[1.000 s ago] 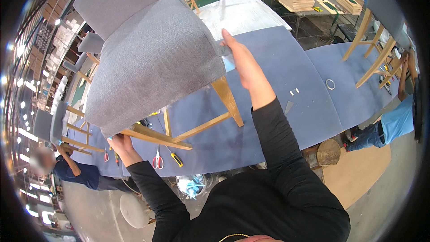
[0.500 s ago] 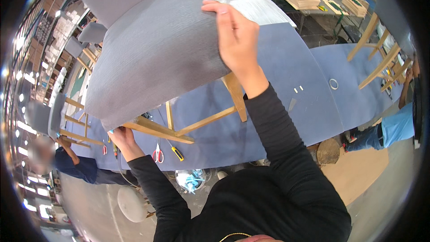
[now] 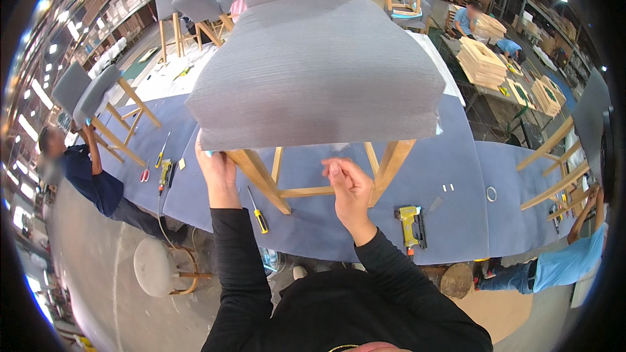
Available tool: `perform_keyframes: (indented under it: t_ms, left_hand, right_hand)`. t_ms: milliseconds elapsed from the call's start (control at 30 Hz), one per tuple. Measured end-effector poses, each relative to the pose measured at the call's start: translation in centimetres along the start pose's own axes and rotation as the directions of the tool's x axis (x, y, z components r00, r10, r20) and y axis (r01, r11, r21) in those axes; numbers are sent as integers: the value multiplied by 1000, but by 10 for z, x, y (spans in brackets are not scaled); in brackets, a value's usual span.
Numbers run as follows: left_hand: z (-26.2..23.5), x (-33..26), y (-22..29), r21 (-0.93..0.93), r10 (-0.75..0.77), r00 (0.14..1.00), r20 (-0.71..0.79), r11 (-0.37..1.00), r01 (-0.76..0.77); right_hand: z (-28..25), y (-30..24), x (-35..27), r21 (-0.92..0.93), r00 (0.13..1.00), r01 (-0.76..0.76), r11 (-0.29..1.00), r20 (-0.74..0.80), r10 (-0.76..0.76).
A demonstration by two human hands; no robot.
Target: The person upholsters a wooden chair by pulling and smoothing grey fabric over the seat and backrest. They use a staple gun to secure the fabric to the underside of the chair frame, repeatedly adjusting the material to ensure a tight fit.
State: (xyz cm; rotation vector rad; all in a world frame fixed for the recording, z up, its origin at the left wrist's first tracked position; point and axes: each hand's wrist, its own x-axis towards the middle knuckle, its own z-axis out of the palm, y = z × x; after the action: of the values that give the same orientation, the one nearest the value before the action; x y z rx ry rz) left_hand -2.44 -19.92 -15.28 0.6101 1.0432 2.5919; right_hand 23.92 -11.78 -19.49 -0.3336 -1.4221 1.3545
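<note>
In front of me on the table stands a grey upholstered chair (image 3: 313, 72) with wooden legs, its seat front facing me. My left hand (image 3: 218, 173) grips the lower edge of the seat at the front left corner; its fingertips are partly hidden under the fabric. Below the seat front, my right hand (image 3: 353, 190) is raised near the right front leg (image 3: 393, 168), apart from the seat. Its fingers are curled in with the thumb against them, and nothing shows between them. A yellow-handled screwdriver (image 3: 259, 217) lies just right of my left forearm.
A yellow staple gun (image 3: 411, 227) lies near the table's front edge, right. Further left are another staple gun (image 3: 166, 175), red-handled scissors (image 3: 145, 175) and a second screwdriver (image 3: 161, 152). Co-workers handle chairs at left (image 3: 98, 156) and right (image 3: 580, 182). A round stool (image 3: 153, 267) stands on the floor.
The chair has turned to face me squarely. My right hand has let go of the seat's right side and come down below its front edge. My left hand stays at the front left corner.
</note>
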Motion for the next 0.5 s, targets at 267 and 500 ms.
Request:
perform_keyframes:
  t_ms: [267, 500]
  left_hand:
    - [-3, 6, 2, -31, -21, 999, 27, 999, 21]
    - [-6, 4, 10, 47, -23, 994, 104, 999, 18]
  right_hand:
    - [41, -14, 33, 201, 991, -112, 973, 89, 96]
    - [41, 1, 52, 75, 994, 53, 996, -98, -45]
